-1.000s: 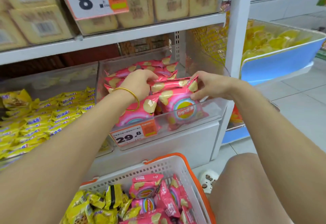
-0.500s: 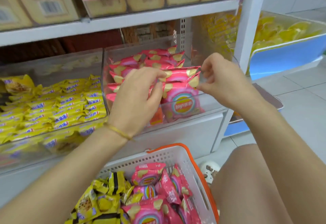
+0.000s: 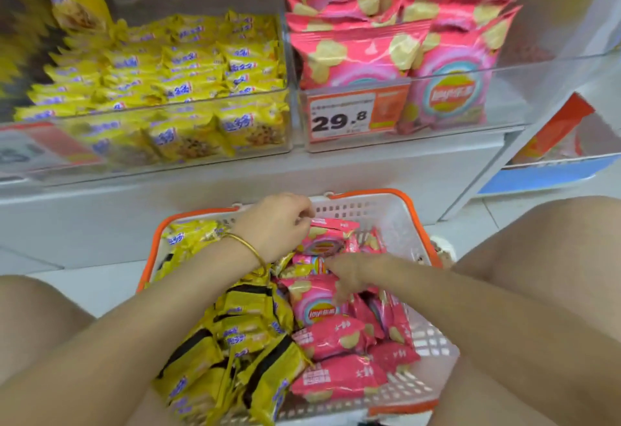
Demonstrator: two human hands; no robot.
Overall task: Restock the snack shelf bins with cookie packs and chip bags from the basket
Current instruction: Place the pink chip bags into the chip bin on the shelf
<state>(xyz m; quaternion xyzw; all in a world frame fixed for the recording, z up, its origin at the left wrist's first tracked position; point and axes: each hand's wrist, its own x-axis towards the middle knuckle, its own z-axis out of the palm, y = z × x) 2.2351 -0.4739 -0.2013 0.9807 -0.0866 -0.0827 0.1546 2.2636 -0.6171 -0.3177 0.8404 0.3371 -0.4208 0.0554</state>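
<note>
A white basket with an orange rim (image 3: 369, 196) sits on the floor between my knees. It holds yellow cookie packs (image 3: 235, 341) on its left side and pink chip bags (image 3: 336, 341) on its right. My left hand (image 3: 275, 224) pinches the top edge of one pink chip bag (image 3: 326, 241) at the far end of the basket. My right hand (image 3: 346, 274) reaches in beside it, fingers lying loosely on the pink bags. Above, a clear bin of yellow cookie packs (image 3: 168, 89) stands left of a clear bin of pink chip bags (image 3: 386, 39).
A price tag reading 29.8 (image 3: 342, 120) hangs on the front of the chip bin. The white shelf base (image 3: 134, 210) rises right behind the basket. A blue bin (image 3: 537, 175) sits at the right, past the shelf post. My bare knees flank the basket.
Both hands have left the chip bin on the shelf and dropped into the basket. The view has tilted down. My left hand now pinches a pink bag there.
</note>
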